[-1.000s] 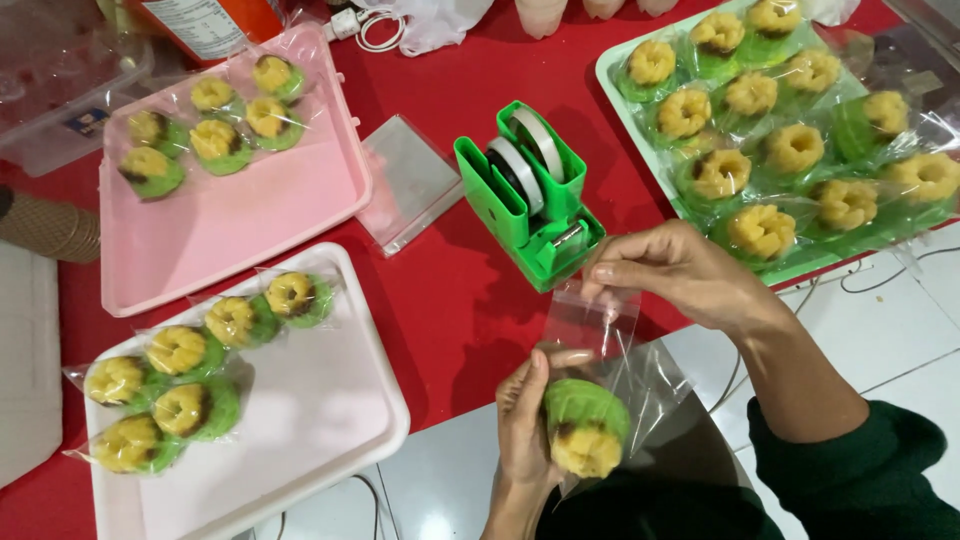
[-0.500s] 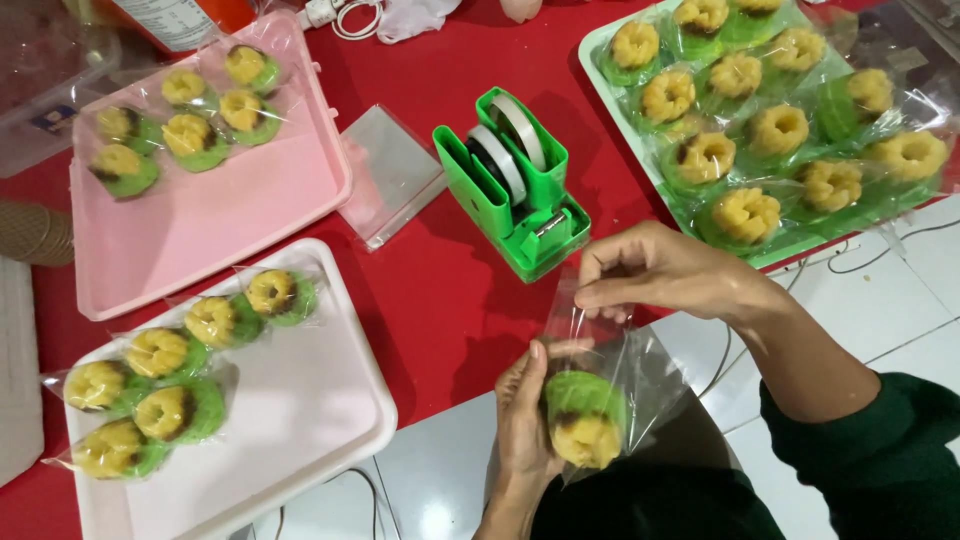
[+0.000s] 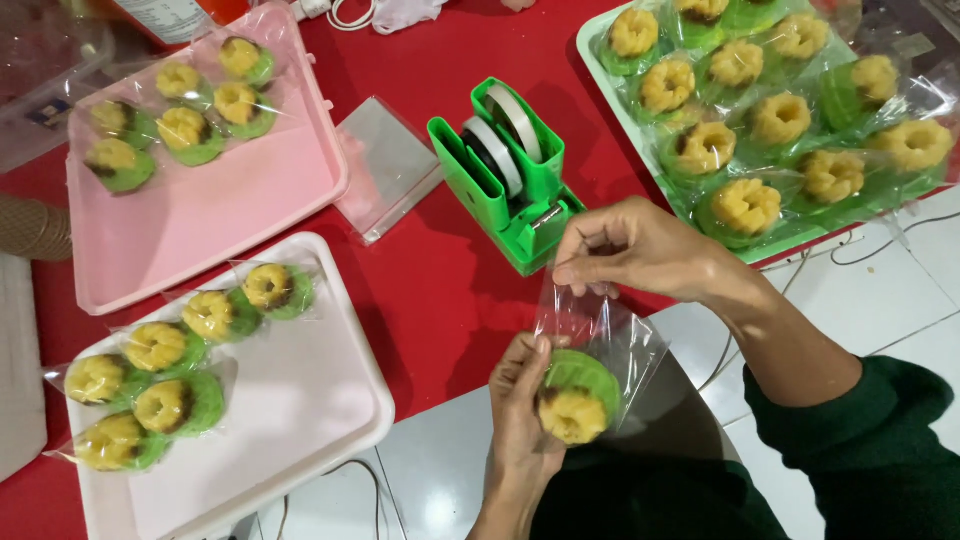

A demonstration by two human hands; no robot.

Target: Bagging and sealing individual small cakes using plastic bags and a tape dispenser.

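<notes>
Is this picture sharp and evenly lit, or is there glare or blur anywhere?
Head view: mostly sharp and brightly lit from above; the tape dispenser casts a soft shadow on the red table. Glare streaks the clear bag between the left hand and right hand, and the wraps on the green tray. The edges bend slightly, like a wide lens.

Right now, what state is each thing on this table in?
Clear bag: open, right hand pinching its top.
Cake: inside the bag, left hand holding it.
Tape dispenser: upright, two rolls loaded.
Green tray: crowded with wrapped cakes.
Pink tray: partly filled.
</notes>
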